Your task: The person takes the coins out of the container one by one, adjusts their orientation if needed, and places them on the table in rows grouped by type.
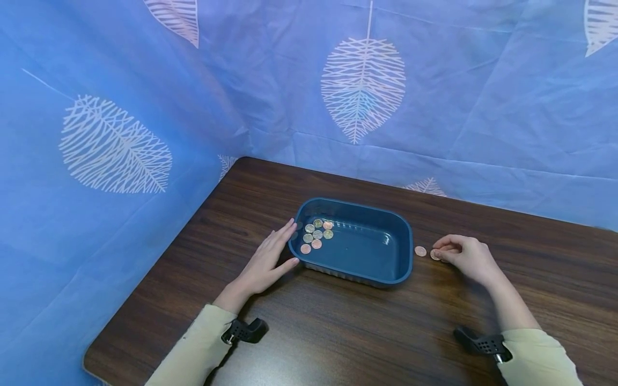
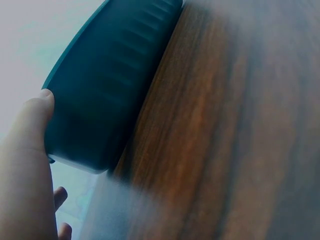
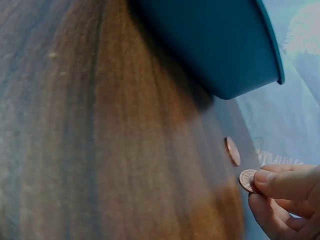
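Observation:
A blue plastic bin stands on the table, with several copper and gold-toned coins lying flat at its left end. My left hand rests against that end, fingers extended along the rim; the thumb lies at the near corner, on the edge in the left wrist view. To the right of the bin, my right hand pinches a copper coin between thumb and fingers, close over the tabletop. Another copper coin lies between that hand and the bin's right wall.
The dark wood-grain table has a rounded far-left corner. Blue cloth printed with white leaves hangs behind it and to the left. A black strap is on the left wrist and another black strap on the right.

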Motion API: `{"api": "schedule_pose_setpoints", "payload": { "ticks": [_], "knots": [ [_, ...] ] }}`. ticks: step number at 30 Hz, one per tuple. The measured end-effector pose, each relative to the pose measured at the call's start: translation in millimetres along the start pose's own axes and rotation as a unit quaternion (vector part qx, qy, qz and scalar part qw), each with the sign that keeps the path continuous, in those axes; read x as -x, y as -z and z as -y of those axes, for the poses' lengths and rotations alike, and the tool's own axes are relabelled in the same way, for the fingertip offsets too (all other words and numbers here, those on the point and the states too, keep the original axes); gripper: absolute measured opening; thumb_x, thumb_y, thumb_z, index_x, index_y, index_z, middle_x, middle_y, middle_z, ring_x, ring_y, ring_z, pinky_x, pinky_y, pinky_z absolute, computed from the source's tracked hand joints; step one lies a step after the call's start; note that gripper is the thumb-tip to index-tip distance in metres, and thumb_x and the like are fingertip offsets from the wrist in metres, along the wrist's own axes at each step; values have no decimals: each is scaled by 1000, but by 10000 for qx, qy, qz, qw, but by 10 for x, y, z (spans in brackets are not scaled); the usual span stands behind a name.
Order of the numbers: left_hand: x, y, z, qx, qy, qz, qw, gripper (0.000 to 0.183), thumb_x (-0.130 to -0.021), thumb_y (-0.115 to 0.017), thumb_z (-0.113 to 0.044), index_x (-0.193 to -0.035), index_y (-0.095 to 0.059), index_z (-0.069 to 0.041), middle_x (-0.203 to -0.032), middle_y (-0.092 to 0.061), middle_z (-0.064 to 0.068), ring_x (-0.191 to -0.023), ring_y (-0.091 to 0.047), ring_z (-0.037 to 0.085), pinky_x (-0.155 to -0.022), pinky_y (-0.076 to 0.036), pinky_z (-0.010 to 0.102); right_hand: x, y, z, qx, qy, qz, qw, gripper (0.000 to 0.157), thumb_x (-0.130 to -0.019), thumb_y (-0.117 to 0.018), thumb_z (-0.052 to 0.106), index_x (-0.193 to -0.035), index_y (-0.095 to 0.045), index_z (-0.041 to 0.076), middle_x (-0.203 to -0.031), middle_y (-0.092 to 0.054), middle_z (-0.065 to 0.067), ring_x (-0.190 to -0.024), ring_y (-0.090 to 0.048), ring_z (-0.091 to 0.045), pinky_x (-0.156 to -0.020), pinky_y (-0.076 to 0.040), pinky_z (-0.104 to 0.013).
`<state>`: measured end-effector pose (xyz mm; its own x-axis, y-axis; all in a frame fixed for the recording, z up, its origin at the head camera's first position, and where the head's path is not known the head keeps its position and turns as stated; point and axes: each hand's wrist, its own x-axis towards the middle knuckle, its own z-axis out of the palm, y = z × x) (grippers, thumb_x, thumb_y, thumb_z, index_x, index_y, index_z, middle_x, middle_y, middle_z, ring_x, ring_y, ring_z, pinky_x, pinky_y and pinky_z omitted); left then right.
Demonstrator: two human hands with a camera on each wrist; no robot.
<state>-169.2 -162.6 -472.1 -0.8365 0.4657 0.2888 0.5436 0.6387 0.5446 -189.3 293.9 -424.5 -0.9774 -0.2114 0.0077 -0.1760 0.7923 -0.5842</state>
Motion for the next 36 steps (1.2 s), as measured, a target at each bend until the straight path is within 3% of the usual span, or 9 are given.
{"api": "schedule_pose_setpoints", "payload": {
  "ticks": [11, 28, 36],
  "knots": [
    [-3, -11, -15, 41, 47, 12, 10000, 72, -98, -45, -50, -155, -12, -22, -159, -6, -8, -144, -16, 23, -113, -13, 52, -19, -55, -28, 291, -2, -39, 9996, 16, -90, -65, 11, -101, -70, 0, -83, -69, -6, -75, -63, -22, -64, -49, -38],
    [-4, -5, -21, 23, 12, -19, 10000, 72, -98, -46, -49, -155, -15, -19, -160, -8, -6, -144, -15, 19, -113, -13, 52, -9, -128, 37, 482, -180, -341, 9981, 20, -89, -66, 10, -104, -70, -3, -85, -68, -13, -78, -62, -30, -65, -50, -45],
    [-6, -1, -25, 6, 45, 2, 10000, 72, -98, -46, -49, -155, -14, -19, -160, -8, -5, -144, -17, 25, -113, -13, 53, 1, -159, 67, 531, -63, -458, 9975, 17, -88, -68, 6, -100, -70, -4, -82, -67, -11, -76, -63, -29, -67, -50, -48]
  ]
}}
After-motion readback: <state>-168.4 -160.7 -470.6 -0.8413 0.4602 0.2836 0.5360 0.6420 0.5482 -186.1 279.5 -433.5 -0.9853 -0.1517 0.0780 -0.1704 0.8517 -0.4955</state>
